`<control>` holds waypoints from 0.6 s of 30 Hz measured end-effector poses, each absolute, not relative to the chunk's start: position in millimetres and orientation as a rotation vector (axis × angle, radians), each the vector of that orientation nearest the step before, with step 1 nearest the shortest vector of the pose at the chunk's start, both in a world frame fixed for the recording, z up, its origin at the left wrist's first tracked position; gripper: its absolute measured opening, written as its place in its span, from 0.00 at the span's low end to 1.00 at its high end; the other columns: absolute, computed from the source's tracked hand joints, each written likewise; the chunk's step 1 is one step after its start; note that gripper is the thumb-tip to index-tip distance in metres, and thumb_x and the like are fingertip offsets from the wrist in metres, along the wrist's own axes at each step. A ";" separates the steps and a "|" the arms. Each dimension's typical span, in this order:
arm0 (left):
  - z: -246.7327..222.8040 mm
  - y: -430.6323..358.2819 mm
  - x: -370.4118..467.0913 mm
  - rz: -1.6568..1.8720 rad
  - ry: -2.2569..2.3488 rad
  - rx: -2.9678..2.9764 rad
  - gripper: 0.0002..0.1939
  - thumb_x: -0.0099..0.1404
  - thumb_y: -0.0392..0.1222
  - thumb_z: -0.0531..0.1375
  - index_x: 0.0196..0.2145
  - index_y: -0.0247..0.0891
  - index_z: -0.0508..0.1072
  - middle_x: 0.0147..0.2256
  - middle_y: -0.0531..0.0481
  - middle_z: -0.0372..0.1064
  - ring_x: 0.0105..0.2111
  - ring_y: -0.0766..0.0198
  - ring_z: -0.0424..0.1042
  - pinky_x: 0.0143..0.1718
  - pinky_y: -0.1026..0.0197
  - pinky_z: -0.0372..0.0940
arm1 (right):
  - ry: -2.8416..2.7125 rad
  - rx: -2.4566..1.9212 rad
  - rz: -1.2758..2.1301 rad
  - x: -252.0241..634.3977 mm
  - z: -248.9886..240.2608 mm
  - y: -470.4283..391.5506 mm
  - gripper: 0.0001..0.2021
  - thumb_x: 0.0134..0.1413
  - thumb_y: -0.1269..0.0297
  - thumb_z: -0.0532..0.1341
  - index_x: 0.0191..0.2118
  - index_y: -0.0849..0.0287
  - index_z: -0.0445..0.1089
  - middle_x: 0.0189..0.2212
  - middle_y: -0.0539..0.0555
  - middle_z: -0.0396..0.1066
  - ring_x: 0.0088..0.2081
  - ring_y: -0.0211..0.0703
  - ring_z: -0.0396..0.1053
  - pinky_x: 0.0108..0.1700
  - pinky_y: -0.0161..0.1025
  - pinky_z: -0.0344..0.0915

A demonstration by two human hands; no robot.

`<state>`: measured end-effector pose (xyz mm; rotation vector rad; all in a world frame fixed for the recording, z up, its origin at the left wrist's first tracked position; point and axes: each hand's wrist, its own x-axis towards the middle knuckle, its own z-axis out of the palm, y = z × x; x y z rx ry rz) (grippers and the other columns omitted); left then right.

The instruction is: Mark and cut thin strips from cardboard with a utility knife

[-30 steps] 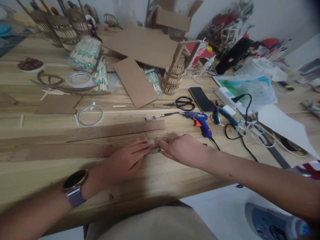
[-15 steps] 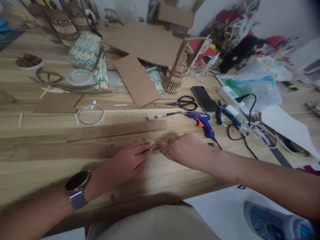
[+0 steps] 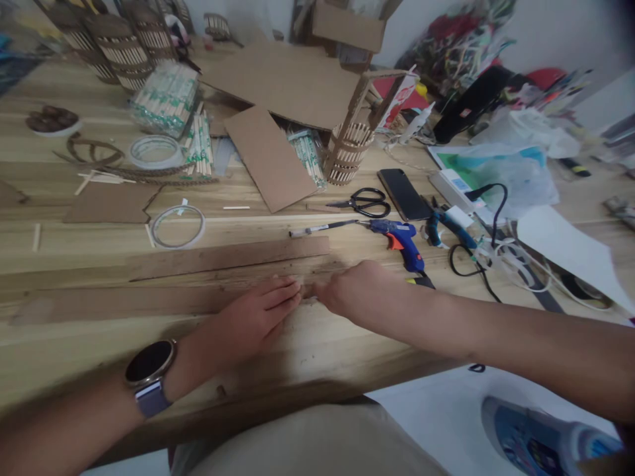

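Slightly altered from half a second ago, the right forearm now lies higher toward the edge of the view, so that the red-and-white thing seen there earlier is all but covered; beside that forearm, more of a black-and-yellow object (image 3: 421, 282) shows than before, near the handle of the blue glue gun (image 3: 404, 244); whether it belongs to something held, I cannot tell. The right hand (image 3: 358, 291) is curled closed, fingers bent in and knuckles up, near the tips of the left; the yellow bit seen at its fingertips a second ago is out of sight, leaving only a small pale glint there; what it grips is hidden. The left hand (image 3: 262, 304), a watch (image 3: 150, 365) on its wrist, lies flat with fingers stretched and together, much where it lay before; it rests over the right part of the lower cardboard strip (image 3: 124, 304), which runs out leftward along the wooden table (image 3: 198, 350); the upper cardboard strip (image 3: 233, 258) lies just beyond, apart from both hands. Farther off, the black-handled scissors (image 3: 370, 203), the phone (image 3: 404, 194), the pen (image 3: 322, 229) and the tape roll (image 3: 201, 228) keep their places, the whole view having slid only a little.
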<state>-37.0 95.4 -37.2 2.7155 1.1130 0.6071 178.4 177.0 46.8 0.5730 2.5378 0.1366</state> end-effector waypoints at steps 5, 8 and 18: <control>-35.5 95.5 -36.0 0.638 1.101 2.771 0.20 0.76 0.32 0.46 0.59 0.25 0.69 0.58 0.37 0.71 0.63 0.52 0.66 0.65 0.48 0.64 | 2.610 0.584 0.131 187.8 41.3 178.8 0.16 0.60 0.79 0.54 0.48 0.58 0.72 0.26 0.54 0.76 0.28 0.46 0.75 0.22 0.36 0.51; -36.2 95.0 -34.8 0.646 1.106 2.782 0.20 0.76 0.32 0.46 0.59 0.26 0.69 0.58 0.37 0.72 0.63 0.52 0.65 0.65 0.48 0.63 | 2.618 0.577 0.113 190.1 40.7 179.7 0.13 0.62 0.77 0.54 0.47 0.58 0.72 0.26 0.55 0.76 0.27 0.46 0.74 0.23 0.36 0.51; -42.1 94.9 -36.6 0.689 1.090 2.804 0.19 0.77 0.33 0.46 0.60 0.30 0.66 0.58 0.39 0.71 0.64 0.54 0.64 0.63 0.48 0.65 | 2.600 0.588 0.112 198.1 41.4 182.7 0.11 0.65 0.74 0.54 0.47 0.59 0.70 0.27 0.55 0.76 0.27 0.43 0.73 0.23 0.37 0.44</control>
